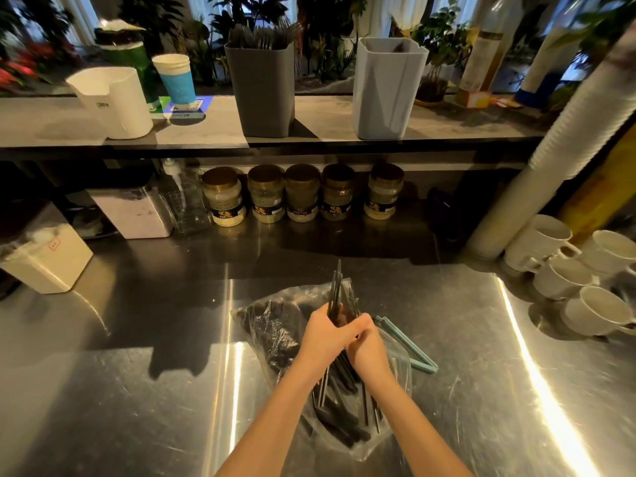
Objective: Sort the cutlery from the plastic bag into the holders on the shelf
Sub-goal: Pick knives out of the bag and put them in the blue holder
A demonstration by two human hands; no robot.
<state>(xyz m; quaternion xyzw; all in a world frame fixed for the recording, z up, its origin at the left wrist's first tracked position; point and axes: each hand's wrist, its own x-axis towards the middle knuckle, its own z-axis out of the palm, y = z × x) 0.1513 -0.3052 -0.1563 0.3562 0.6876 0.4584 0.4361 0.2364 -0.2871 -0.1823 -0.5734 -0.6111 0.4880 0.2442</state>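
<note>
my left hand (323, 335) grips a bundle of black cutlery (335, 294) over the plastic bag (272, 325) on the steel counter (137, 390); my right hand (366, 351) curls round the same bundle; the dark holder (263, 94) and pale holder (387, 91) stand on the shelf (327, 122) beyond

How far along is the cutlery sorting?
Done: dark grey holder is packed with forks. In hand: left hand and right hand grip a black cutlery bundle over the plastic bag. Left: the bag holds many more pieces; light grey holder shows little.
</note>
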